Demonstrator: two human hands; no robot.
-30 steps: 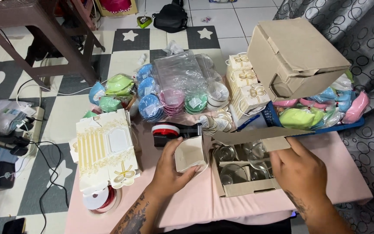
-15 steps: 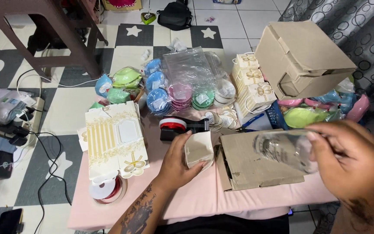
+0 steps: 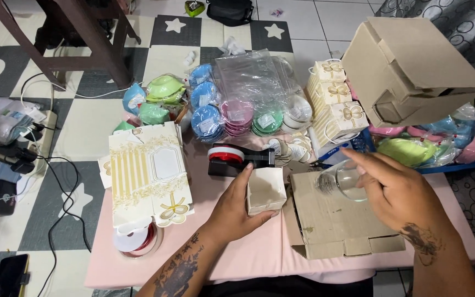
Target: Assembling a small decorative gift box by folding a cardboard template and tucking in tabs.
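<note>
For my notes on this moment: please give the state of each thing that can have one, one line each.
left hand: shut on small white box
small white box: upright, top open
right hand: shut on clear glass
clear glass: lifted, tilted
flat cardboard box: flaps closed
big cardboard box: closed, tilted

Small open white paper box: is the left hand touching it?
Touching. The head view shows the left hand gripping the small open white paper box, thumb against its near side.
</note>
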